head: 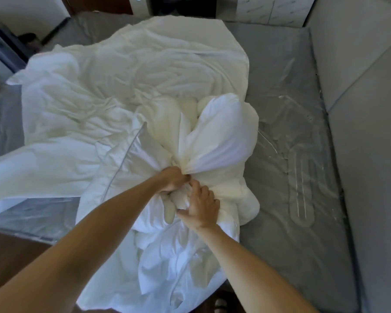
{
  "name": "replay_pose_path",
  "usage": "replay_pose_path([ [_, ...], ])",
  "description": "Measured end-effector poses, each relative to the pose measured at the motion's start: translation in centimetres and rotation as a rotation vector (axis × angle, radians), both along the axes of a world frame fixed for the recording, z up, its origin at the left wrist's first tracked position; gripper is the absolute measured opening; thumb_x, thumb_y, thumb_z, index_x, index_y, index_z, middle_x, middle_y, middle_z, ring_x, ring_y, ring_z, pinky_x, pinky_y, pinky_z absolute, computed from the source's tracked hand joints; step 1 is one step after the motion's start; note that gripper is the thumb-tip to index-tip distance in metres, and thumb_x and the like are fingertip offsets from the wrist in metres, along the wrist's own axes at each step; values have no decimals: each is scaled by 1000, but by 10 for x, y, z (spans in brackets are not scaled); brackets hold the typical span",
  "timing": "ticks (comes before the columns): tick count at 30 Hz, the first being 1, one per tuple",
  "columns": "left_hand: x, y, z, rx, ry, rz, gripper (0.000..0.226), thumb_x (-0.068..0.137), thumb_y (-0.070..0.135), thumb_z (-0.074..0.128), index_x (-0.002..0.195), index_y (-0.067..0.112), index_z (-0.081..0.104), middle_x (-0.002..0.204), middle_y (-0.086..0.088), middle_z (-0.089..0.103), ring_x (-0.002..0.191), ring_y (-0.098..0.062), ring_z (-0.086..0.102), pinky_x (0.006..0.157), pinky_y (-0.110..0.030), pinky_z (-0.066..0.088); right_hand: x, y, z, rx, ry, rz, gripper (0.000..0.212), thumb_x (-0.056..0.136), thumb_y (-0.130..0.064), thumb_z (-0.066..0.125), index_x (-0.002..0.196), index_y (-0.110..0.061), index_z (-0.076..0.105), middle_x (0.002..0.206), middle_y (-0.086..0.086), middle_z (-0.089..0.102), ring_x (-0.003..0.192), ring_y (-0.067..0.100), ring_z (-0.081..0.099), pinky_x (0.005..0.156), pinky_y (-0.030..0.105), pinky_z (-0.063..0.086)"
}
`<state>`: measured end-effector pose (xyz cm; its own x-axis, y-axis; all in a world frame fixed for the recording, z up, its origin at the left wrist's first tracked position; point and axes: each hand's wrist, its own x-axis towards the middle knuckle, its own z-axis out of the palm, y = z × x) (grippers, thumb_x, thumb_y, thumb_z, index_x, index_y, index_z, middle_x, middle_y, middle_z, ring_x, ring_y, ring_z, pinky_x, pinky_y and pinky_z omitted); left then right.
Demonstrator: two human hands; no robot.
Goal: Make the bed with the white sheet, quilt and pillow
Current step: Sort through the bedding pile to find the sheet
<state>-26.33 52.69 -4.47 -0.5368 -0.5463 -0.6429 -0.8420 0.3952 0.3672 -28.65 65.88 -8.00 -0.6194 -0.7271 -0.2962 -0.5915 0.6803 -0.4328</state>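
Showing an early stage: left hand (172,179) grips bunched white bedding (196,141), right hand (201,205) pinches folds beside it; grey mattress (291,109) beyond remains uncovered.

Grey mattress (287,91) under clear plastic wrap, padded grey headboard (359,86) along its right side, rumpled white sheet (145,71) spread across its middle, bunched white quilt (215,141) and piped pillow (122,163) heaped on the near part

arms: both bare, extended forward | hands: left (171,180) fingers curled, gripping | right (203,205) fingers curled, pinching
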Motion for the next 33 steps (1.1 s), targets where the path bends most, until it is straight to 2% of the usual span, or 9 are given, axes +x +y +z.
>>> replay_pose_path([
  [7,44,-12,99,-5,403,541,35,94,30,48,105,0,62,103,-16,62,96,-30,58,76,-29,40,-30,-42,118,-187,233,459,63,69,-45,69,123,-28,39,114,1,52,112,27,49,89,42,34],
  [13,70,22,151,162,720,930,29,92,24,49,110,4,59,108,-14,63,101,-31,60,91,-39,50,-52,-59,224,-126,354,939,59,69,-53,65,115,-31,36,101,-3,58,93,24,56,76,38,39],
  [17,69,54,129,304,767,1085,38,85,33,48,105,4,62,106,-13,66,100,-30,63,94,-42,50,-53,-64,208,8,438,1024,80,77,-39,67,143,-29,23,122,3,55,113,27,52,92,42,41],
  [21,71,67,19,505,657,1289,44,80,37,47,110,9,64,106,-13,69,97,-31,66,95,-45,50,-40,-55,124,171,489,1164,84,75,-49,68,146,-29,28,126,5,45,120,25,42,94,43,32],
  [24,65,71,-44,602,586,1393,48,86,38,51,120,6,60,110,-16,68,100,-32,65,95,-46,50,-45,-43,72,142,502,1104,74,80,-50,61,145,-34,30,133,10,37,126,31,35,100,46,28],
  [27,48,75,-25,641,584,1381,45,92,38,51,124,7,55,114,-18,65,102,-33,64,93,-48,51,-67,-30,62,143,456,1033,72,84,-56,55,147,-40,24,148,12,23,138,35,18,111,50,16],
  [29,35,76,1,669,618,1362,42,96,36,46,126,7,53,116,-16,64,101,-32,63,87,-43,53,-84,-28,72,200,297,977,82,79,-65,56,148,-41,19,154,7,18,142,28,14,114,48,13],
  [31,25,72,11,702,598,1339,38,100,34,40,123,7,52,115,-14,62,102,-31,61,79,-37,51,-93,-35,86,333,44,894,102,72,-71,61,151,-39,6,159,3,6,146,22,4,118,45,7],
  [33,21,68,13,721,533,1308,40,98,39,41,124,10,53,119,-12,62,107,-31,60,80,-38,50,-93,-34,89,531,31,937,131,58,-73,71,148,-36,-18,159,3,-16,146,23,-14,118,48,-4],
])
